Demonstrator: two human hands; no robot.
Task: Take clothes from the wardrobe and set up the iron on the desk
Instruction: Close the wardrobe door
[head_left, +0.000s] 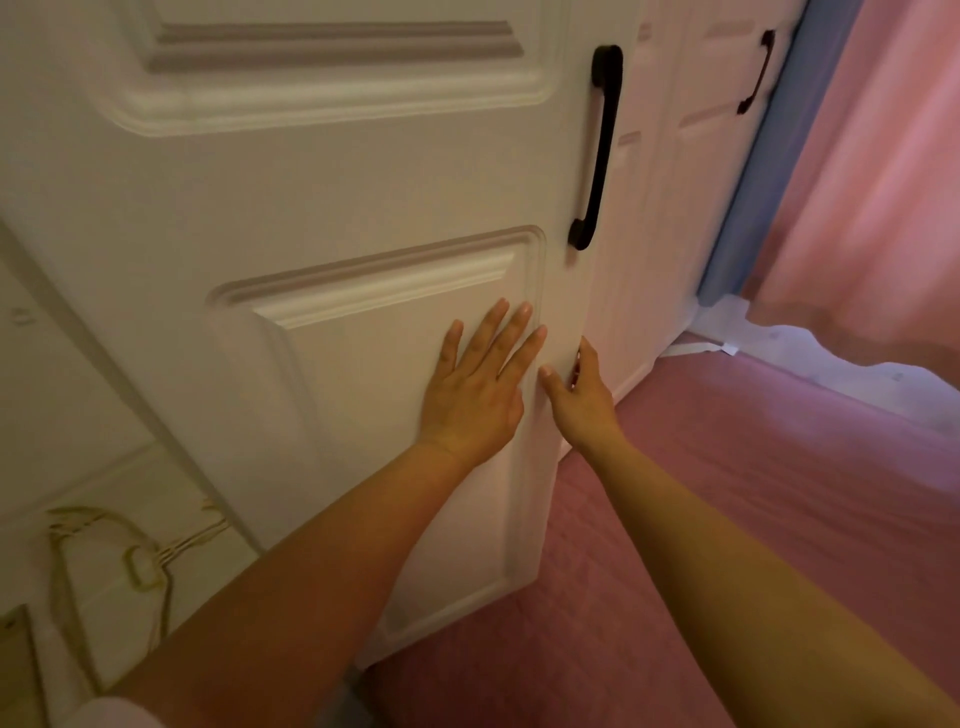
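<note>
We have both hands on the wardrobe door (322, 208), which fills the frame's left and centre. Left hand (475, 384) lies flat on the lower panel, fingers straight and slightly spread. Right hand (576, 389) is at the door's free edge just right of it, thumb on the face, fingers curled round the edge and mostly hidden. That edge runs vertically, and the black handle (597, 145) sits above the right hand, untouched. We judge the right hand nearer for swinging the door. No clothes or iron in view.
</note>
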